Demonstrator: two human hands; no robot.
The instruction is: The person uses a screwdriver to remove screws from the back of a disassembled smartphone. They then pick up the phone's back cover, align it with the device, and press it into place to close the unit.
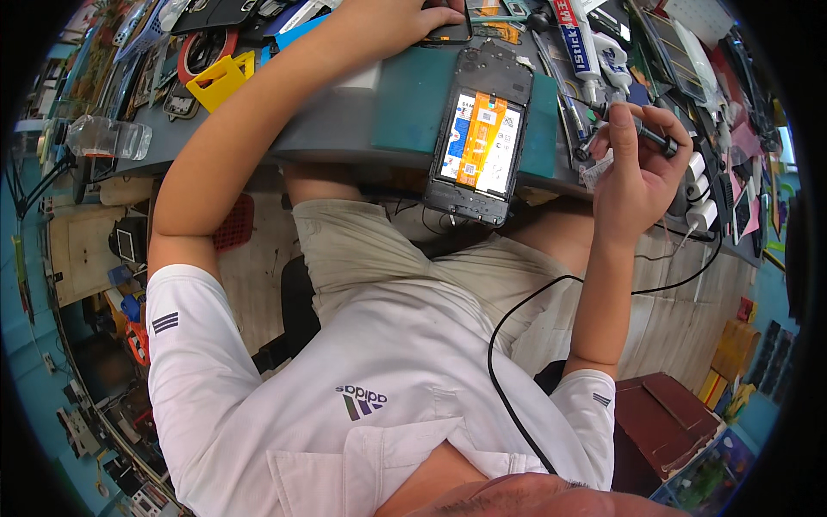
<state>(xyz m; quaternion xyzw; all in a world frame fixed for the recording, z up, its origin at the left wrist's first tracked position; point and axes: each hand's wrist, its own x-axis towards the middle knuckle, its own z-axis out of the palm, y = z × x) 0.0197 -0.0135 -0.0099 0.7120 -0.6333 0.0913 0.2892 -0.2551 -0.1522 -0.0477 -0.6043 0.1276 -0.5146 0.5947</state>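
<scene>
An opened smartphone (476, 142) lies at the front edge of the bench, its lower end jutting past the edge. Its back is off, so a white battery (505, 146) and an orange flat cable (479, 138) show. To the right of it my right hand (636, 168) is raised, fingers curled around a slim black screwdriver (642, 129). My left hand (405, 19) reaches to the far side, partly cut off by the top edge. Its bent thumb and finger are at a dark phone cover (450, 33); what they pinch, if anything, is hidden.
A green mat (413, 103) lies under the phone. Beyond my right hand are a glue tube (579, 43), tools and white power plugs (702, 202). A yellow holder (220, 84) and a clear plastic container (110, 138) sit left. A black cable (493, 345) crosses my front.
</scene>
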